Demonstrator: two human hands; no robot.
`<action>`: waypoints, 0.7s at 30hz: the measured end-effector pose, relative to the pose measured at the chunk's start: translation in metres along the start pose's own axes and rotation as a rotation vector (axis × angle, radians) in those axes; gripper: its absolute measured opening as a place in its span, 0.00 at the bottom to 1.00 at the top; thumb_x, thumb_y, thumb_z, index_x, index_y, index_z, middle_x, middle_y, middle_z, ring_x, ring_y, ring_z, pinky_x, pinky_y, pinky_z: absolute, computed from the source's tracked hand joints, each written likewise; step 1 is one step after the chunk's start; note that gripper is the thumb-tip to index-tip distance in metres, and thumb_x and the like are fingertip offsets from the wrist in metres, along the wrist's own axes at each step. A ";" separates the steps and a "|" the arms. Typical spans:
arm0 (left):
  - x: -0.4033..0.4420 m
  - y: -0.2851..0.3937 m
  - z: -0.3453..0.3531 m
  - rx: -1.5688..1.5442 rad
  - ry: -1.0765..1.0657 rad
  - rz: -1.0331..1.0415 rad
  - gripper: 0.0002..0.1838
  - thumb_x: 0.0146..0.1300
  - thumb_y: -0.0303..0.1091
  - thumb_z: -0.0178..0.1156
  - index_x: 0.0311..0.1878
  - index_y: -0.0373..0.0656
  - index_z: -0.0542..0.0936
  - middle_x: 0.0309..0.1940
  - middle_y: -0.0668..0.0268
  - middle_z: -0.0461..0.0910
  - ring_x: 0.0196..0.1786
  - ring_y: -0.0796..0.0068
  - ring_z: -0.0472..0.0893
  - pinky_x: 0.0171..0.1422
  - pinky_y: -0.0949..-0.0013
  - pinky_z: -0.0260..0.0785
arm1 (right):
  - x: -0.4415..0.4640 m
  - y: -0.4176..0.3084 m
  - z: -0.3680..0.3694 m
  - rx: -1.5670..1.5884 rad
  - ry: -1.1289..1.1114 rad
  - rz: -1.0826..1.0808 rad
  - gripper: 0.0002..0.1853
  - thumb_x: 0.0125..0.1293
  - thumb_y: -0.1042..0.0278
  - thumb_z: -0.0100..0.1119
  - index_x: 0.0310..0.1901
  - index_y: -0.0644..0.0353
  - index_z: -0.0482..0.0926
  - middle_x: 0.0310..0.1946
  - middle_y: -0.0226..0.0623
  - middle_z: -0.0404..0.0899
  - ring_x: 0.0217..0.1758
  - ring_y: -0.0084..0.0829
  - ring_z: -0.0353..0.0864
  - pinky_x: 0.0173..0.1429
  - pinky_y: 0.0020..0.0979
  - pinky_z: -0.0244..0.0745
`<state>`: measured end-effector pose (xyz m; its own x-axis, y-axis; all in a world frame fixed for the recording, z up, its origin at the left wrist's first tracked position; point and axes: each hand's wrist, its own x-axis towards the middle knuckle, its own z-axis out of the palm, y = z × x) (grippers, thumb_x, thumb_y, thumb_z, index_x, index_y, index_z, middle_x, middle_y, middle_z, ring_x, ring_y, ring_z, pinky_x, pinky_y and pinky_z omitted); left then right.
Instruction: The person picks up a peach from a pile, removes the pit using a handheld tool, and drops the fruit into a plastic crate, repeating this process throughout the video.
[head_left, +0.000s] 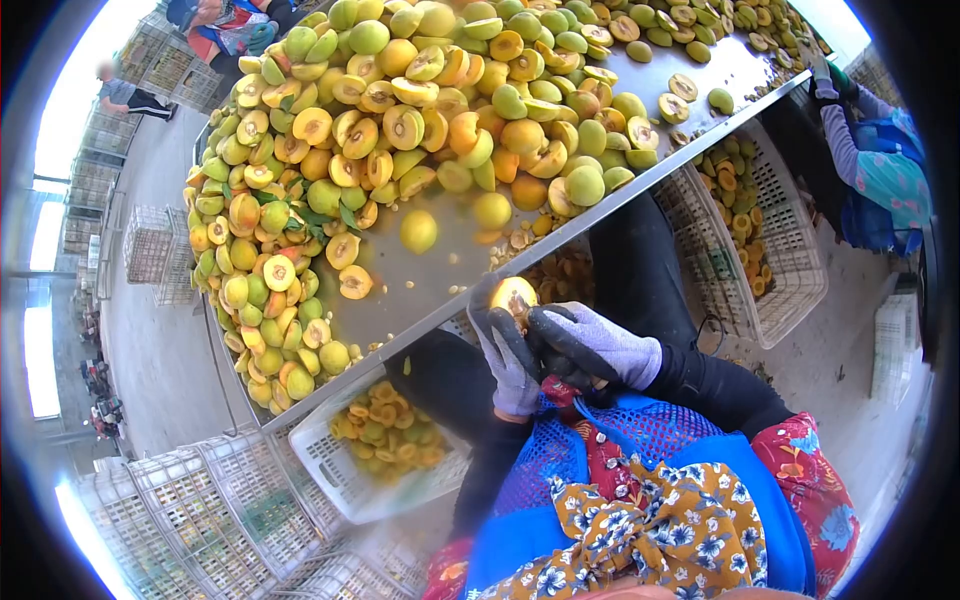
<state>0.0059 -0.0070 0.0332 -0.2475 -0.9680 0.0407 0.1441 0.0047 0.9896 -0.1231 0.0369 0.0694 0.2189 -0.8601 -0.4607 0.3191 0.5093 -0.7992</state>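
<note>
A halved apricot [514,294], cut face up, sits in the fingers of my left hand [508,360], which wears a lavender glove with dark fingertips. My right hand [603,343], in a matching glove, is closed close against it, its fingertips at the fruit's edge. Whether a small tool is inside the right hand is hidden by the dark fingers. Both hands are in front of my chest, just off the metal edge [440,315] of the work table. Beyond it lies a big heap of whole and halved apricots [400,125], green to orange, with loose pits scattered on the metal.
Below the table, a white crate [330,470] of apricot halves stands at the left, and another crate [800,310] at the right. Stacked crates [210,510] fill the lower left. A co-worker [880,170] is at the table's right; other people are at the upper left.
</note>
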 end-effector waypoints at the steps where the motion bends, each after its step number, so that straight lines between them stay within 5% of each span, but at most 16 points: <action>1: 0.002 0.000 -0.005 -0.089 -0.074 -0.076 0.26 0.79 0.46 0.42 0.67 0.34 0.65 0.62 0.52 0.70 0.63 0.61 0.73 0.69 0.61 0.65 | 0.001 0.001 -0.007 -0.032 -0.014 -0.006 0.25 0.77 0.44 0.45 0.40 0.60 0.78 0.27 0.28 0.77 0.24 0.15 0.74 0.26 0.20 0.70; 3: 0.011 0.001 -0.017 -0.264 -0.225 -0.224 0.28 0.79 0.48 0.42 0.70 0.36 0.64 0.64 0.51 0.70 0.64 0.60 0.74 0.69 0.60 0.67 | 0.000 -0.006 -0.012 -0.084 0.028 0.123 0.26 0.77 0.44 0.45 0.39 0.62 0.78 0.26 0.31 0.77 0.24 0.20 0.75 0.27 0.24 0.72; 5: 0.021 -0.006 -0.030 -0.239 -0.319 -0.329 0.28 0.78 0.49 0.44 0.69 0.36 0.66 0.62 0.50 0.73 0.62 0.59 0.77 0.67 0.60 0.70 | 0.009 0.011 -0.013 -0.312 0.052 -0.073 0.26 0.76 0.45 0.47 0.40 0.65 0.78 0.24 0.38 0.78 0.22 0.29 0.77 0.28 0.30 0.73; 6: 0.022 -0.009 -0.033 -0.149 -0.340 -0.297 0.26 0.76 0.46 0.47 0.67 0.36 0.68 0.58 0.51 0.76 0.59 0.60 0.78 0.64 0.61 0.72 | 0.011 0.020 -0.011 -0.421 0.063 -0.167 0.25 0.76 0.46 0.47 0.40 0.66 0.78 0.24 0.42 0.78 0.21 0.33 0.78 0.28 0.33 0.74; 7: 0.023 -0.012 -0.036 -0.059 -0.359 -0.264 0.23 0.74 0.43 0.49 0.64 0.36 0.69 0.55 0.52 0.78 0.56 0.61 0.80 0.62 0.62 0.73 | 0.012 0.027 -0.006 -0.534 0.156 -0.308 0.23 0.75 0.51 0.48 0.41 0.69 0.75 0.22 0.53 0.77 0.22 0.49 0.79 0.29 0.43 0.75; 10: 0.024 -0.004 -0.033 0.244 -0.383 -0.044 0.16 0.70 0.34 0.55 0.57 0.35 0.73 0.47 0.56 0.82 0.50 0.66 0.82 0.57 0.64 0.76 | 0.007 0.026 0.004 -0.920 0.332 -0.400 0.19 0.75 0.55 0.49 0.42 0.69 0.71 0.22 0.57 0.77 0.24 0.56 0.79 0.30 0.50 0.73; 11: 0.024 0.002 -0.031 0.412 -0.384 0.108 0.15 0.71 0.34 0.55 0.54 0.35 0.74 0.45 0.57 0.83 0.49 0.67 0.83 0.56 0.64 0.76 | 0.000 0.020 0.008 -0.963 0.358 -0.320 0.17 0.74 0.58 0.50 0.43 0.69 0.69 0.22 0.57 0.77 0.27 0.57 0.80 0.30 0.53 0.72; 17: 0.016 0.011 -0.016 0.153 -0.242 -0.039 0.17 0.75 0.41 0.52 0.55 0.37 0.74 0.44 0.58 0.82 0.48 0.65 0.83 0.57 0.63 0.76 | 0.001 0.032 -0.001 -0.868 0.308 -0.396 0.17 0.74 0.58 0.50 0.44 0.69 0.70 0.23 0.58 0.77 0.25 0.57 0.79 0.30 0.53 0.72; 21: 0.010 0.005 -0.009 -0.126 -0.127 -0.141 0.19 0.68 0.36 0.60 0.57 0.35 0.71 0.49 0.56 0.80 0.51 0.64 0.82 0.59 0.61 0.77 | 0.005 0.038 0.001 -0.786 0.290 -0.531 0.16 0.75 0.57 0.50 0.43 0.67 0.73 0.23 0.54 0.76 0.24 0.55 0.78 0.30 0.49 0.73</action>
<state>0.0128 -0.0190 0.0373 -0.3908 -0.9177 -0.0714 0.2167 -0.1671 0.9618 -0.1088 0.0517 0.0367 -0.0431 -0.9983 0.0385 -0.4148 -0.0172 -0.9098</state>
